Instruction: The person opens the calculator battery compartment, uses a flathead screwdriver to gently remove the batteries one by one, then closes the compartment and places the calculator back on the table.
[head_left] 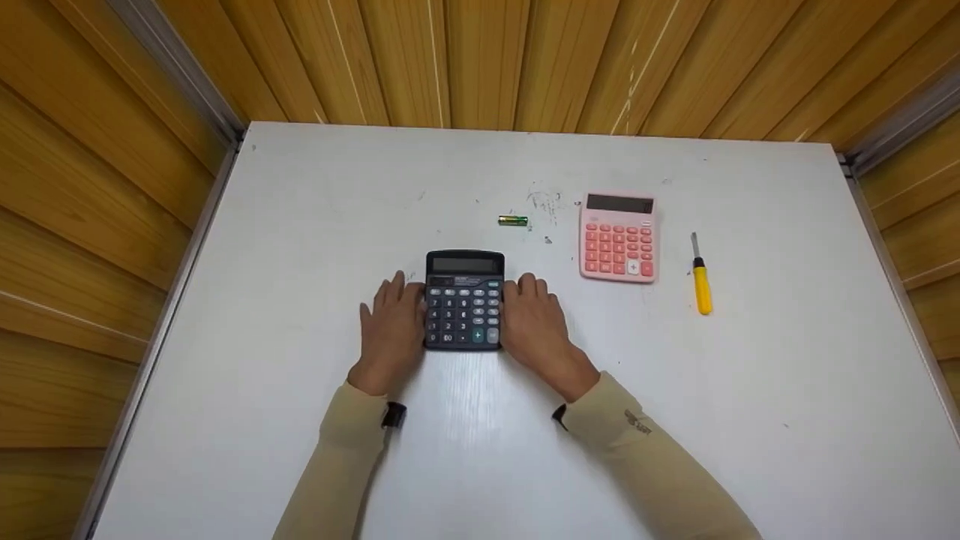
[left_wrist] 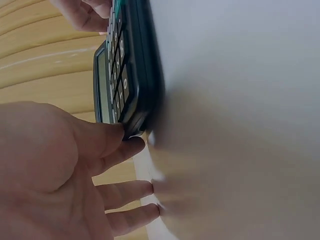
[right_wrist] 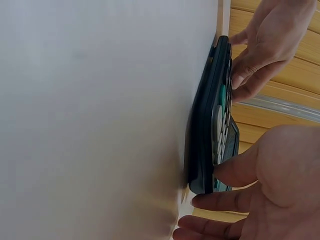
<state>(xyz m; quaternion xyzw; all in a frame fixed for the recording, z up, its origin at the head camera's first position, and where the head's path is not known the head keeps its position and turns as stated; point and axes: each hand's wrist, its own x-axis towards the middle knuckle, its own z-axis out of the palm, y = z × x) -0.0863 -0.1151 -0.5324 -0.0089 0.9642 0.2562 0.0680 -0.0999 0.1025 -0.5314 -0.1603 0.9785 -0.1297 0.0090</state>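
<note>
The left hand (head_left: 390,322), just left of centre in the head view, pinches the left edge of a black calculator (head_left: 463,306) between thumb and index finger, its other fingers spread apart with tips at the white table (head_left: 300,225). The right hand (head_left: 534,319), just right of centre, pinches the opposite edge, thumb on the upper side and index finger lower down. Between these 2 hands, the black calculator sits at the centre of the frame, keys facing up and display toward the top; whether its base fully rests on the white table is hard to tell. For a sound hold, the 2 grips are best set at matching points and equal height, pressing inward just firmly enough to prevent slipping, thumbs on the rim so that no key goes down. Any movement seems best shared evenly, since a lead from 1 side could twist the case. Farther out, near upper centre, a green-and-gold battery (head_left: 513,220) lies on its side. At upper right, a pink calculator (head_left: 618,244) lies face up, and beyond it a yellow-handled screwdriver (head_left: 703,289) points its metal tip toward the top. Wood-grain panels (head_left: 480,67) line the top and both sides.
</note>
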